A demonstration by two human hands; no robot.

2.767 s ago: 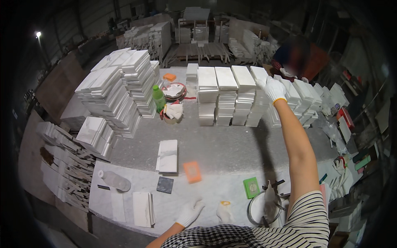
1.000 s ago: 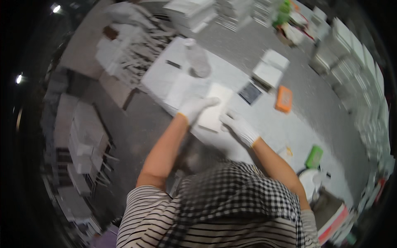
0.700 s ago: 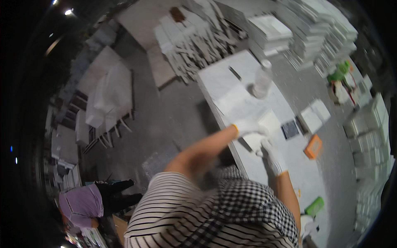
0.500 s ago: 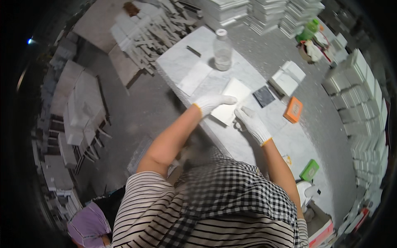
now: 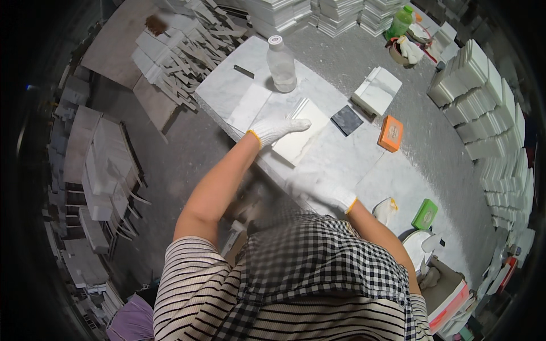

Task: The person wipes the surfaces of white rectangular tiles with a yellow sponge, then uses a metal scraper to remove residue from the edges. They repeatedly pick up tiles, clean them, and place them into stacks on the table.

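My left hand (image 5: 280, 130), in a white knit glove, grips a small stack of white, grey-veined tiles (image 5: 302, 142) by its left edge, thumb lying across the top. The stack is tilted over the marble-look table (image 5: 364, 162). Closer to my body, my right hand (image 5: 321, 190), also gloved, is apart from the tiles near the table's front edge. Motion smears its fingers, so what they hold, if anything, cannot be made out. Just right of the tiles lies a dark square piece (image 5: 347, 120).
A clear bottle (image 5: 282, 69) stands behind the tiles, near a dark strip (image 5: 244, 71). Rightward are a tile stack (image 5: 376, 92), an orange box (image 5: 391, 134), a green box (image 5: 425, 214) and white cloth (image 5: 385, 210). Tall tile stacks (image 5: 463, 85) line the right side.
My right hand has left the tiles' near edge and come back toward my body. My left hand keeps its grip, and the stack now shows its layered far edge. The view has shifted somewhat.
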